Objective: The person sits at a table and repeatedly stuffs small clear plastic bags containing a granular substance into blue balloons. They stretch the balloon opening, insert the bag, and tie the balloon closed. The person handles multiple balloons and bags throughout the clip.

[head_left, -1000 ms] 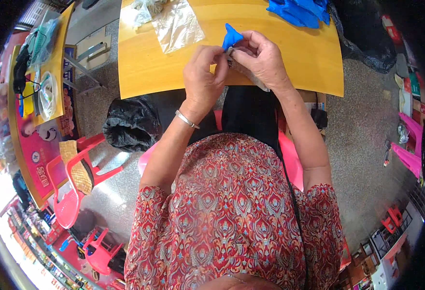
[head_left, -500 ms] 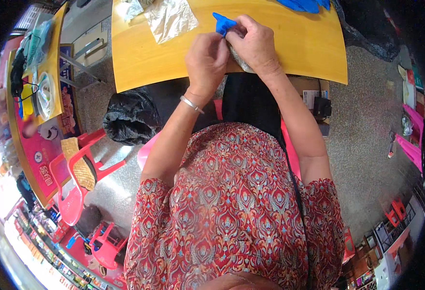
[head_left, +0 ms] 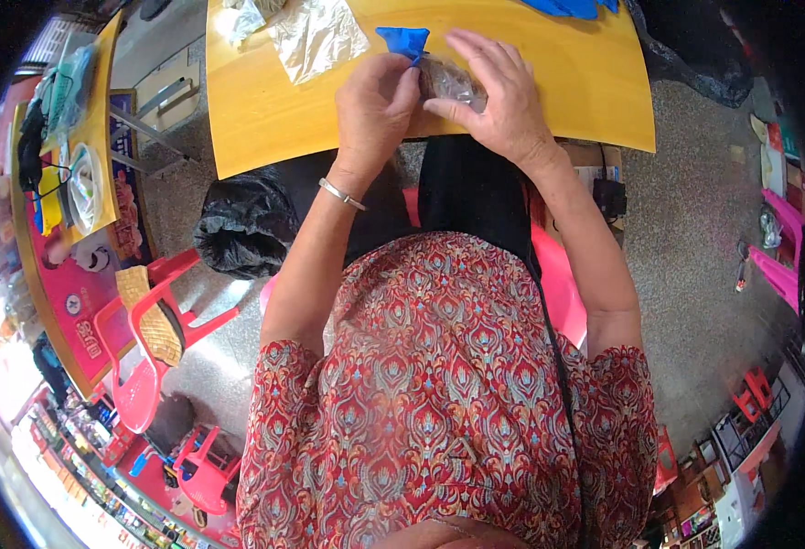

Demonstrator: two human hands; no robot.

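Observation:
On the yellow table lies a clear plastic bag [head_left: 451, 82] with something brownish inside, gathered at its neck by a blue ribbon-like piece [head_left: 404, 43]. My left hand [head_left: 375, 102] pinches the bag's neck just below the blue piece between thumb and fingers. Over the bag's right side, my right hand [head_left: 503, 101] is spread, fingers stretched and thumb apart. Its thumb is close to the plastic; whether it touches I cannot tell. What fills the bag is partly hidden by my hands.
A flat clear plastic sheet or bag [head_left: 318, 38] lies left on the yellow table [head_left: 265, 119], and blue material [head_left: 572, 7] at its far right. A black bag [head_left: 249, 220] stands below the table's left edge. A red chair [head_left: 142, 375] is farther left, a cardboard box [head_left: 585, 160] under the right side.
My right hand has opened and moved slightly right, off the bag's neck, uncovering more of the bag. My left hand has shifted a little left, and the blue piece has turned and spread flatter.

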